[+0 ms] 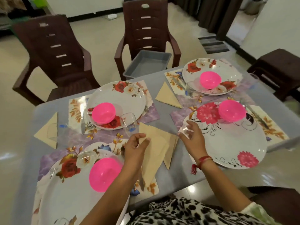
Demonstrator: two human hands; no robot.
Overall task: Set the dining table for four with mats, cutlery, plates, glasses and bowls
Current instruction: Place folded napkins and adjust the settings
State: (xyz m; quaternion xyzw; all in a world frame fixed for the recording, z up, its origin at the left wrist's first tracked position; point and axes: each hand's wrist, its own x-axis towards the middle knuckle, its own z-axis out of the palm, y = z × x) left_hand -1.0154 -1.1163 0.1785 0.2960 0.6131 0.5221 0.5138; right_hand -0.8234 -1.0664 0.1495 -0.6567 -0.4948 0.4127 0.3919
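- Head view, bottom edge: patterned top (186, 211), both forearms reach up over the grey table (164, 114).
- Lower left: near-left plate (65, 200), floral, on the near-left mat (47, 161). Pink near-left bowl (104, 173) sits on the plate's right part.
- Left hand (135, 148), centre: fingers loosely curled, over the folded napkin (154, 153). Grips nothing that I can see.
- Knife (142, 182) sticks out from under that napkin's lower edge. Blurred.
- Right hand (190, 133), just right of centre: fingers wrapped round a clear glass (183, 129), tilted, at the left rim of the near-right plate (227, 143). Red thread (205, 159) on the wrist.
- Near-right plate has pink flowers. Pink near-right bowl (232, 112) sits at its upper part.
- Mid left: far-left plate (118, 98) with pink far-left bowl (103, 112) on it. Second glass (129, 124) just beside the plate's lower-right rim, just above the left hand; cannot tell whether they touch.
- Upper right: far-right plate (194, 77) on the far-right mat (172, 77), pink far-right bowl (210, 79) on the plate.
- Two more napkins: left napkin (48, 132) at the table's left edge, middle napkin (167, 95) between the two far plates.
- Top: grey tub (146, 64) on the seat of the middle chair (146, 21). Left chair (53, 46) at upper left.
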